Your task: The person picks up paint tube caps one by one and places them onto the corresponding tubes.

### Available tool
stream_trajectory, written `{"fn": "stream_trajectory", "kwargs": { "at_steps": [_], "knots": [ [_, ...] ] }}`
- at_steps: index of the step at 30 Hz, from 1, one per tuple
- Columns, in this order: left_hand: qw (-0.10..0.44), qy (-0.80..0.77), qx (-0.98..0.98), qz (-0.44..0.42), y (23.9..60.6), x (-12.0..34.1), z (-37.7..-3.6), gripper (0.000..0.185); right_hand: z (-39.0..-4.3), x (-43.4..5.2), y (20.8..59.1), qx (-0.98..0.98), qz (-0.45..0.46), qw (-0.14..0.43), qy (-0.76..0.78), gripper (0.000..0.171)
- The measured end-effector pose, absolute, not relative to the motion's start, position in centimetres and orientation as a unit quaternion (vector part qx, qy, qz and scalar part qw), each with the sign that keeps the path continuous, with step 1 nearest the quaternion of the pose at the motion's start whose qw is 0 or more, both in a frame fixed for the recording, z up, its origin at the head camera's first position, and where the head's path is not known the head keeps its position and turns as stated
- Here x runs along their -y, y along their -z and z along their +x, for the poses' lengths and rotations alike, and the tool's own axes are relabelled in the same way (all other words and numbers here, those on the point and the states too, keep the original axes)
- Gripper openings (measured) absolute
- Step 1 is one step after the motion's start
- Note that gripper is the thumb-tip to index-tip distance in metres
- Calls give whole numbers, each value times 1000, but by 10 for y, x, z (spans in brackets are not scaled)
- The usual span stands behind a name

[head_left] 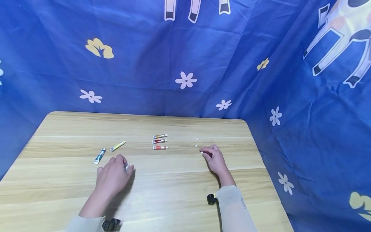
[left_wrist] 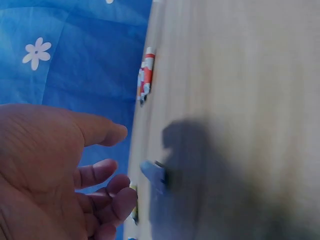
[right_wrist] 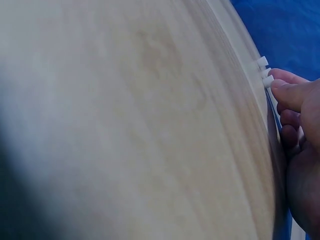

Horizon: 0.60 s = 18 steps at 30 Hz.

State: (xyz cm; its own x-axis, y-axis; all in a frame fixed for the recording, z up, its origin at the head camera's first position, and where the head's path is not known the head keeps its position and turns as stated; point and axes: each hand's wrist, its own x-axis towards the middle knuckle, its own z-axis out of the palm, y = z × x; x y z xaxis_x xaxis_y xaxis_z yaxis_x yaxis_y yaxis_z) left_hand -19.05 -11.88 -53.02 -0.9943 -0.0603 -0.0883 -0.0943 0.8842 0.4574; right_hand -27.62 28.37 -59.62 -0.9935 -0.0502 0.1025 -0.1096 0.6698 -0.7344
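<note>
My left hand hovers over the left part of the table, thumb and fingers apart. A small blurred paint tube with a pale blue end lies just beyond its fingertips; in the head view the hand partly hides it. Nearby are a blue paint tube and a yellow paint tube. My right hand pinches a small white cap between thumb and index finger, at the table surface. Two more white caps, a nearer one and a farther one, stand beyond it in a line.
Mid-table, an orange-red paint tube, a dark red one and an ochre one lie parallel in a column. Blue patterned cloth hangs behind and to the right of the wooden table.
</note>
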Motion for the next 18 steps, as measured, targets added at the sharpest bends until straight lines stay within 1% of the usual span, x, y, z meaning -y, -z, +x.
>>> {"fn": "stream_trajectory", "kwargs": {
  "at_steps": [4,13,18],
  "knots": [
    [33,-233,-971,-45,538,121,-184,40,-276,-284,596,913,35,32,-405,17],
    [31,-215,-975,-49,552,126,-174,39,-278,-284,598,916,33,26,-399,17],
    [25,-210,-976,-43,553,128,-171,31,-278,-284,599,917,29,31,-398,16]
  ]
}}
